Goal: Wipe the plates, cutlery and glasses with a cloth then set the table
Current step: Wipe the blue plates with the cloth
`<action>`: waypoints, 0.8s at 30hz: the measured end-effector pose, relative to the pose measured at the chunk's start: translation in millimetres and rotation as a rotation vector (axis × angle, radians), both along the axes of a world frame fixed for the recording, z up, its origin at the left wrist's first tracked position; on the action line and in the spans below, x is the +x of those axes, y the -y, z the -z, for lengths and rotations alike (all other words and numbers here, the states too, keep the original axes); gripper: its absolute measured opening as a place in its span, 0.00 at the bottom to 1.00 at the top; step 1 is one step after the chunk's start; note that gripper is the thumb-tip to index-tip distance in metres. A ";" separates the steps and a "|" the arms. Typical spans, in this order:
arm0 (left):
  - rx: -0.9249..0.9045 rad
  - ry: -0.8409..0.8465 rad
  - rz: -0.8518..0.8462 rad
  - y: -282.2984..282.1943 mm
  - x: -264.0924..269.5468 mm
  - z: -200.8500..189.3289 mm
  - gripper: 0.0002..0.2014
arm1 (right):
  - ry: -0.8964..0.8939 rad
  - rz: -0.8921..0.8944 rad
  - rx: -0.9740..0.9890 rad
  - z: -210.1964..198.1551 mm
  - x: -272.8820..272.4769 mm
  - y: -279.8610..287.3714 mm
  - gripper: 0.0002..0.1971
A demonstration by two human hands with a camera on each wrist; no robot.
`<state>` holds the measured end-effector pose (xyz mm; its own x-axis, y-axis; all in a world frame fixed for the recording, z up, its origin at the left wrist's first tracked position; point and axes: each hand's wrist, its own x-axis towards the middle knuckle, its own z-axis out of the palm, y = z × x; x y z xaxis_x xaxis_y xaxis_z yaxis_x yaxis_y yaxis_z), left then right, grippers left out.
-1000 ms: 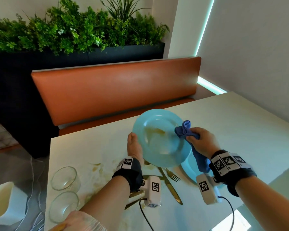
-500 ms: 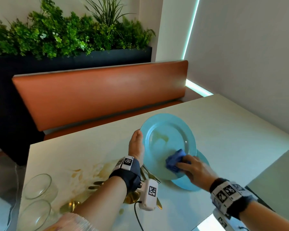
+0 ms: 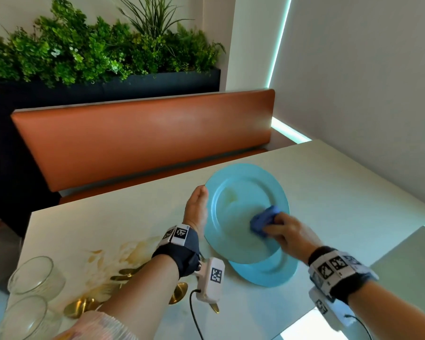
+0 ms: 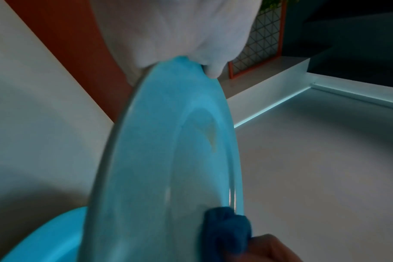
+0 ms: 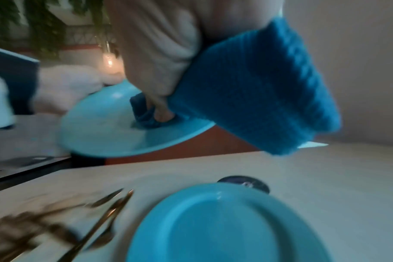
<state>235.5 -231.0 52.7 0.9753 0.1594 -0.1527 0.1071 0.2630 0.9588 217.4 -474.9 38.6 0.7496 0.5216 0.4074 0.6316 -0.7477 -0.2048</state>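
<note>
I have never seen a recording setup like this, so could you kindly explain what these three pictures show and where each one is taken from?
No robot here: a person wears three cameras, one on the head and one on each wrist. In the head view the left hand holds a tilted round light-blue plate by its rim, while the right hand presses a bunched dark-blue cloth onto it. On the pale table lie a second light-blue plate, gold-coloured cutlery and two clear glasses. The wrist views show the same plate up close.
</note>
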 end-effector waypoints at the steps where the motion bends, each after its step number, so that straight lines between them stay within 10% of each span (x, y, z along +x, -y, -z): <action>1: -0.008 -0.004 0.007 2.3 -0.3 -1.1 0.14 | 0.024 0.103 0.060 -5.6 10.8 1.8 0.14; 4: -0.023 0.005 0.032 12.4 0.9 -5.9 0.14 | 0.103 0.286 0.204 -13.8 24.1 -18.2 0.11; 10: 0.014 0.016 -0.003 2.6 8.0 -4.3 0.14 | -0.010 -0.180 -0.049 13.8 -15.7 -15.4 0.12; 16: -0.034 0.017 0.030 10.3 12.5 -9.9 0.14 | 0.061 0.240 0.198 -16.1 38.6 -14.0 0.15; 24: 0.009 0.074 -0.001 -9.3 20.7 -13.5 0.14 | -0.095 -0.063 -0.069 -8.5 18.8 -8.8 0.15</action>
<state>256.2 -221.7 66.2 0.9837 0.1613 -0.0792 0.0361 0.2543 0.9664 236.2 -466.1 47.2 0.7479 0.5934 0.2975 0.6581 -0.7216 -0.2150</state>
